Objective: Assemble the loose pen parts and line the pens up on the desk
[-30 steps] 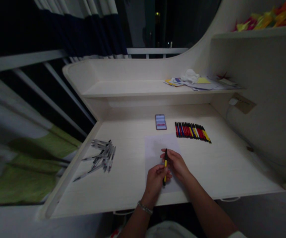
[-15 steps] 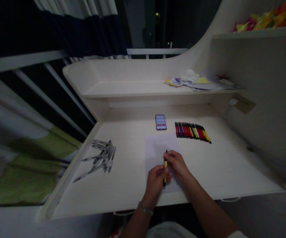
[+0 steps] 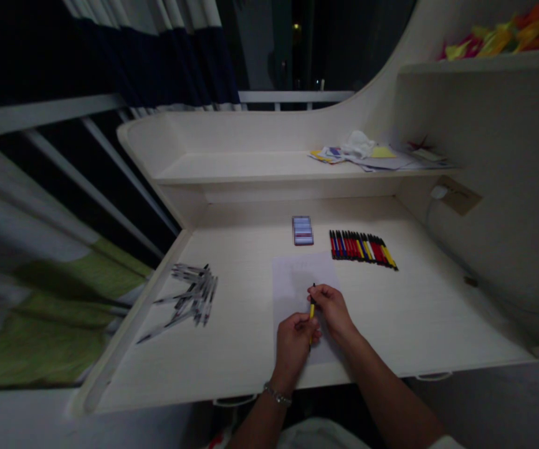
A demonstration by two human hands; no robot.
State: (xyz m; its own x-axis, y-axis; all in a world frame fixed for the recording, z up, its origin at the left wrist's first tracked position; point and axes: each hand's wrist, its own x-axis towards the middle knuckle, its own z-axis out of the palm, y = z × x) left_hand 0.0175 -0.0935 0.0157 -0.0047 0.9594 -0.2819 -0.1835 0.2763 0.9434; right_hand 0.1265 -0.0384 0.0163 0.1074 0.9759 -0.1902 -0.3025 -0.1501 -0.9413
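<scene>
Between my two hands is a yellow pen point(image 3: 312, 310) with black ends, held upright in the view above a white sheet of paper point(image 3: 290, 280). My left hand point(image 3: 296, 337) is closed around its lower part, which the fingers partly hide. At the upper black end, the fingers of my right hand point(image 3: 332, 305) pinch it. Beyond the paper to the right lies a neat row of pens point(image 3: 362, 247) in red, blue, yellow and white with black ends. A loose pile of clear pens point(image 3: 194, 296) lies to the left.
A phone point(image 3: 303, 231) with its screen lit lies behind the paper on the white desk point(image 3: 245, 249). Papers and a crumpled white tissue point(image 3: 359, 144) rest on the raised shelf point(image 3: 250, 165). A cable point(image 3: 442, 240) runs along the right wall.
My left hand has turned slightly around the pen, and less of its lower end shows now. The right hand stays at the upper end. The row and the pile are unchanged.
</scene>
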